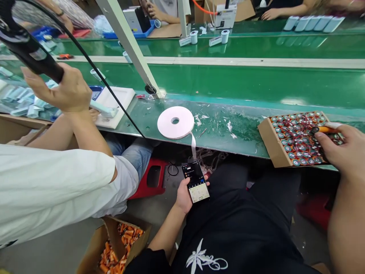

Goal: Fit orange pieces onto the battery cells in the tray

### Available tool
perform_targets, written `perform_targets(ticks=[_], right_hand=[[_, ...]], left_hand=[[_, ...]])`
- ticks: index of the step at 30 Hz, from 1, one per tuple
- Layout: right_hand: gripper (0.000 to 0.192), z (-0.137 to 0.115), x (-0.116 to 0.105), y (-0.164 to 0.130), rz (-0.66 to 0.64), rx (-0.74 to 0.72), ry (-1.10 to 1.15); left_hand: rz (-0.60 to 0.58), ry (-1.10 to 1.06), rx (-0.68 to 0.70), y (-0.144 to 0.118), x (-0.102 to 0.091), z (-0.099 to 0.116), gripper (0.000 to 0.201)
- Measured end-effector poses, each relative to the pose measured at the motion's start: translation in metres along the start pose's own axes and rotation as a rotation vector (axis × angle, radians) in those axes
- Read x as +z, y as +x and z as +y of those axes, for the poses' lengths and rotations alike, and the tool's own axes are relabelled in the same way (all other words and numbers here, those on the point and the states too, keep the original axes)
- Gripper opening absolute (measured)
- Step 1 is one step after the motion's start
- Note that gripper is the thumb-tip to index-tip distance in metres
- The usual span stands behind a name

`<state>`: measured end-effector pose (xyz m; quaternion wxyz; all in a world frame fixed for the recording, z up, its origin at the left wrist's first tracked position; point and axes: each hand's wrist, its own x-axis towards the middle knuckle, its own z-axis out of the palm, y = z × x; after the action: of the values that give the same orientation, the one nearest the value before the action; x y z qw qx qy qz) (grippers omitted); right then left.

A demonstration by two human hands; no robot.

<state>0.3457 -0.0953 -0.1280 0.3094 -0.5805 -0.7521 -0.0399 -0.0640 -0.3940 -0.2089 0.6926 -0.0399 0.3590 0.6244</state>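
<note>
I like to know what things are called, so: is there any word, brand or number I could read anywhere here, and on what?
None can be read.
Phone in the left hand: lit screen, text too small.
Cells in the cardboard tray by the right hand: no legible marks.
White tape roll: blank.
White device at the far side: no legible label.
Dark shirt: a white plant design, no words.

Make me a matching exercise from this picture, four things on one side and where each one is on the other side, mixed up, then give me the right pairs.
Things:
1. phone
2. white tape roll
3. tray of cells
4. box of orange parts

Places:
A. flat on the green bench
B. on the floor, beside the co-worker in white
C. in the left hand, over the lap
D. at the bench edge, under the right hand

Pairs: 1-C, 2-A, 3-D, 4-B
</note>
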Motion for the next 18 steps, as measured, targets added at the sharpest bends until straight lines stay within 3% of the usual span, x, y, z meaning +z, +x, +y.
perform_targets(ticks=[5, 9, 14, 18], right_hand=[[0.054, -0.021, -0.012, -0.004, -0.057, -0.028, 0.035], [0.053, -0.019, -0.011, -0.003, -0.057, -0.025, 0.022], [0.058, -0.008, -0.002, 0.003, 0.029, 0.009, -0.012], [0.065, -0.003, 0.000, 0.005, 0.017, 0.027, -0.055]], left_hand=[[0.153, -0.039, -0.033, 0.013, 0.009, 0.008, 0.067], [0.255, -0.026, -0.058, 0.017, 0.011, 0.010, 0.051], [0.214, 0.008, -0.012, 0.017, 0.014, 0.012, 0.052], [0.187, 0.050, -0.024, 0.017, 0.016, 0.014, 0.057]])
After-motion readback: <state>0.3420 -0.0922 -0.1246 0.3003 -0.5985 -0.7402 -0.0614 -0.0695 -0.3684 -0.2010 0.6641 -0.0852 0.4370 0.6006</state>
